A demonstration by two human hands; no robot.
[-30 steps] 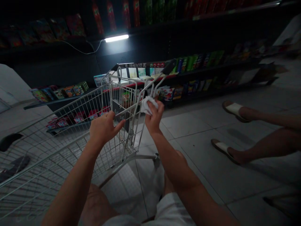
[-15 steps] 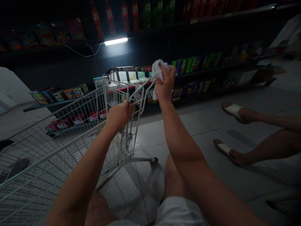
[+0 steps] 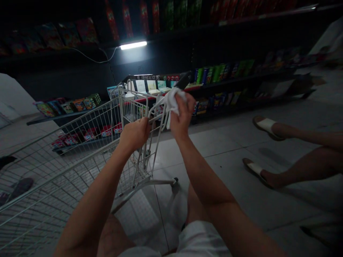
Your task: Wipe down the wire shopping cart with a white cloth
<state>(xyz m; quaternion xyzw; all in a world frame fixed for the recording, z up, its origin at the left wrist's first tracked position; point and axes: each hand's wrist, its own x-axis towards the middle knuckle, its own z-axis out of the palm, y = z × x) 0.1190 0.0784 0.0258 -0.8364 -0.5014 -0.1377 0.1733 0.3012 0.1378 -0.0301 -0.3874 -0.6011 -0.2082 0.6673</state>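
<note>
A metal wire shopping cart (image 3: 88,153) stands in front of me, its basket stretching off to the left. My left hand (image 3: 136,132) is closed around the cart's frame near the handle end. In my right hand (image 3: 183,114) is a crumpled white cloth (image 3: 173,100), pressed against the upper frame bars just below the dark handle (image 3: 183,80). The handle bar bears printed lettering and red round marks. Part of the frame under the cloth is hidden.
Store shelves (image 3: 254,75) with bottles, cans and packets run behind the cart. A lit tube lamp (image 3: 133,45) hangs under one shelf. At the right are another person's feet in sandals (image 3: 265,125). A cart wheel (image 3: 174,181) rests on the tiled floor.
My right hand has slid the cloth down and toward me, from the handle's corner onto the frame bars, baring the dark handle end. My left hand keeps its hold.
</note>
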